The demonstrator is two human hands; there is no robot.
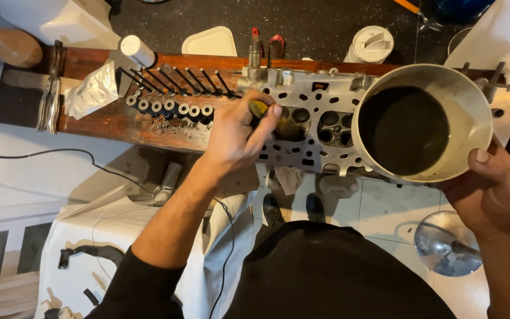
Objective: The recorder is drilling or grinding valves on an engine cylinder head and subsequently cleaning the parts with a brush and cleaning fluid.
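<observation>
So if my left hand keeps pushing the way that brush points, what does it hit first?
Probably the cylinder head: the left hand angles the brush down-right into a chamber recess, though depth is unclear.

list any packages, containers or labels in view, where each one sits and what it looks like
White cylinder bottle: lying tilted at the bench's back edge, left of centre.
White tub with a flip lid: on the dark counter behind the cylinder head.
Clear crinkled plastic bag: on the wooden bench, beside the pliers.
No labels, signs or screens can be made out.
</observation>
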